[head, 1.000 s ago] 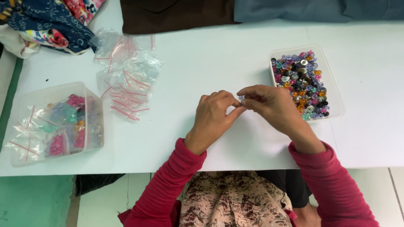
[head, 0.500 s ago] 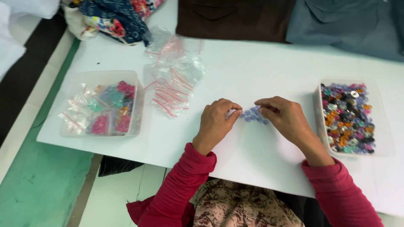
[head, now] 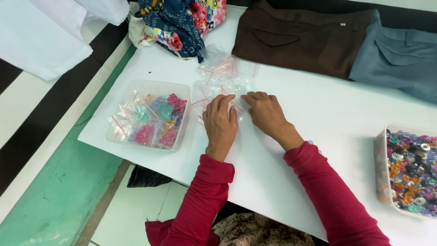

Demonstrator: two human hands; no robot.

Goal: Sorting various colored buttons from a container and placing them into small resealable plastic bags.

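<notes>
Left hand [head: 220, 122]: fingers flat and spread, pinning the bags [head: 225, 79] so one can be picked.
Right hand [head: 266, 112]: fingertips curled on bags' near edge, holding nothing.
Left tub [head: 150, 115]: filled bags, near left.
Bobbins [head: 409, 169]: right tub.

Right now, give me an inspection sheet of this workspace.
Surface: white table, mostly bare on the near side.
Job's things: pile of small clear zip bags with red seal strips; clear tub of filled bags at the left; clear tub of mixed coloured beads at the right.
Clutter: brown trousers and grey-blue garment along the far edge; floral cloth bag; white cloth off the table.
Hands: left hand and right hand lie flat, fingertips on the bag pile.
Cables: nothing seen.
Surroundings: green floor strip, pale floor tiles, black object under the table.
</notes>
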